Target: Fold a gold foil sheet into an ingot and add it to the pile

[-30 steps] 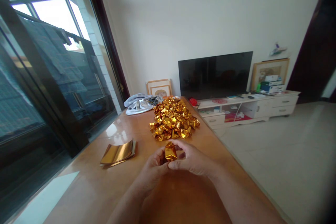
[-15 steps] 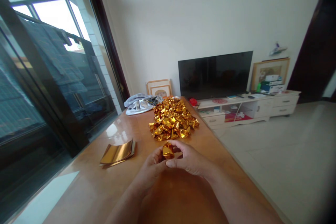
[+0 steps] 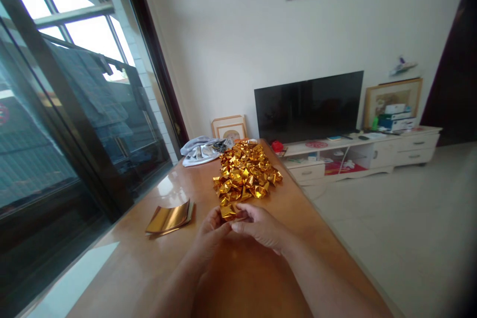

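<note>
Both hands meet over the wooden table (image 3: 261,288), pinching one folded gold foil piece (image 3: 228,211) between their fingertips. My left hand (image 3: 210,233) grips its left side and my right hand (image 3: 261,226) grips its right side. Just beyond the held piece lies a heap of several folded gold foil pieces (image 3: 244,173). A small stack of flat gold foil sheets (image 3: 170,217) rests on the table to the left of my left hand.
A grey cloth (image 3: 201,149) lies at the table's far end, with framed pictures (image 3: 229,127) behind it. A dark television (image 3: 308,105) stands on a white low cabinet (image 3: 372,151) at the right. Sliding glass doors (image 3: 67,124) run along the left.
Both hands have carried the foil piece forward, closer to the heap, and lowered it. The view has shifted slightly to the left.
</note>
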Motion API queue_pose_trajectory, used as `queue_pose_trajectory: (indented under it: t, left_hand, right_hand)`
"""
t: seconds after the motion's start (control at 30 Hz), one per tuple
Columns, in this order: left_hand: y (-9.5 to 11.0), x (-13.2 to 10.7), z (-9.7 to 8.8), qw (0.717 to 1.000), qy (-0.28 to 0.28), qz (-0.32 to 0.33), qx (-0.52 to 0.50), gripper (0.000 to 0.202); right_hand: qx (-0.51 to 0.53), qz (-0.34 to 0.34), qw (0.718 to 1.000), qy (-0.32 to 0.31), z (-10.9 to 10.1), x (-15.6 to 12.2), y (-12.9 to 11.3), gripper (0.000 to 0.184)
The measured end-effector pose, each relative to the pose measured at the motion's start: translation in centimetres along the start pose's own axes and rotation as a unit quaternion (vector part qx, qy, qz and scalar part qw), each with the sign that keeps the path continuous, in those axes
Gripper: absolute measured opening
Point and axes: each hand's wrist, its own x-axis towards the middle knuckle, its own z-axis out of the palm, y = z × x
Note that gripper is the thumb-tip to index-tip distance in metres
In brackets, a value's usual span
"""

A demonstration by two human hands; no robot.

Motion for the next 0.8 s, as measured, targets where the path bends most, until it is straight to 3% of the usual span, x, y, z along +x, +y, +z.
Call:
queue_pose_trajectory:
  t: [0.17, 0.5, 0.6, 0.8]
  left_hand:
    - [-0.2, 0.2, -0.4, 0.999, 0.017, 0.017, 0.04, 0.051]
    - [-0.2, -0.1, -1.1, 0.997, 0.002, 0.018, 0.08, 0.046]
    - [-0.2, -0.1, -1.4, 0.995, 0.027, 0.011, 0.097, 0.032]
    - [-0.6, 0.1, -1.8, 0.996, 0.068, -0.01, 0.06, 0.034]
  right_hand:
    - [0.016, -0.035, 0.999, -0.003, 0.4, 0.2, 0.2, 0.052]
    - [0.018, -0.021, 0.999, 0.044, 0.6, 0.9, 1.1, 0.036]
    - [0.045, -0.005, 0.998, 0.05, 0.6, 1.1, 1.3, 0.034]
    - [0.062, 0.003, 0.998, 0.028, 0.9, 1.2, 1.6, 0.03]
